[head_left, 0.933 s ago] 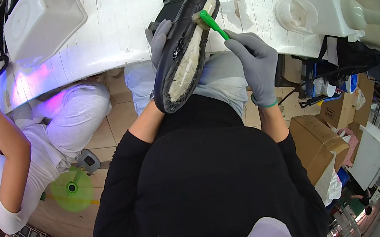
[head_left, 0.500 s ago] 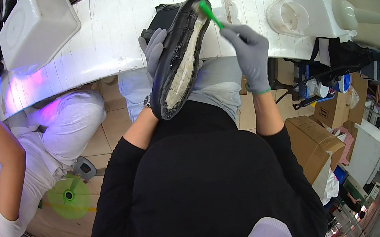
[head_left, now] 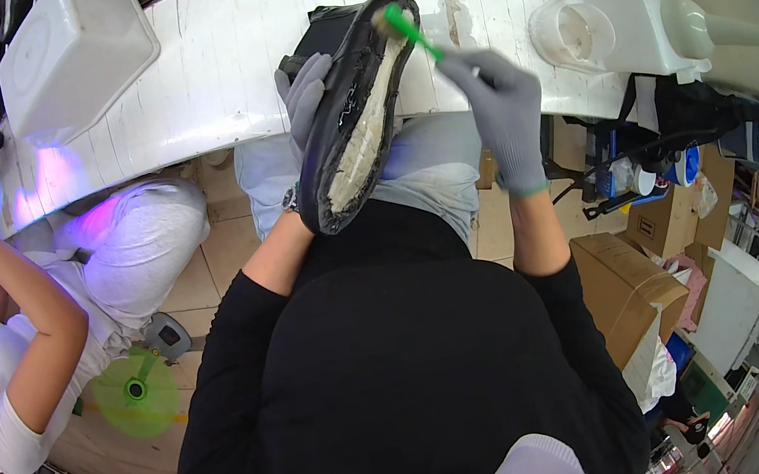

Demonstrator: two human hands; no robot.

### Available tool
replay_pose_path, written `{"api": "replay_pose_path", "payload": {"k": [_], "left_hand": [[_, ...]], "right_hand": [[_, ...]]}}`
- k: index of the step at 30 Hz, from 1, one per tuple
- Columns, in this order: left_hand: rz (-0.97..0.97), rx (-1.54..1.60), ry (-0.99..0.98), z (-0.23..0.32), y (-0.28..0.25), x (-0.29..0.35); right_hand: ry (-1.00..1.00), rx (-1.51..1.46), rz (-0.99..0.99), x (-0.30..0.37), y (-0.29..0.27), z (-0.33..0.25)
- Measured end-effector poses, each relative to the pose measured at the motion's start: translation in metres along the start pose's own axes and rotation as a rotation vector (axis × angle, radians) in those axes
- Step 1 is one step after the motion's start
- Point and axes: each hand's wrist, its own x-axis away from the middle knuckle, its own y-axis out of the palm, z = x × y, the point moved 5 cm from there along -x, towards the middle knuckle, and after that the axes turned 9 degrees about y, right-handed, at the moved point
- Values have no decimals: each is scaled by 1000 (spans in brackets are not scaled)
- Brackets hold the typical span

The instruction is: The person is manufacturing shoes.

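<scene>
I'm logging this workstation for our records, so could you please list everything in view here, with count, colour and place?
shoe: one, black with a pale sole, held sole-up over the bench edge
brush: one, green handle, tip at the shoe's toe end
bench: one, white, across the top
tub: one, white, upper left on the bench
dispenser: one, white, right on the bench
cardboard box: one, brown, lower right
fan: one, green, on the floor at left
co-worker: one, in white, at left
left hand: grey glove, holding the shoe
right hand: grey glove, holding the brush
</scene>
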Motion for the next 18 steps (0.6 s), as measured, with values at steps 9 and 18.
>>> {"api": "replay_pose_path", "payload": {"k": [9, 18], "left_hand": [[-6, -24, 58, -1, -1, -1], [-108, 41, -99, 6, -4, -17]], "right_hand": [[-12, -48, -148, 10, 0, 8], [-372, 24, -278, 76, 2, -47]]}}
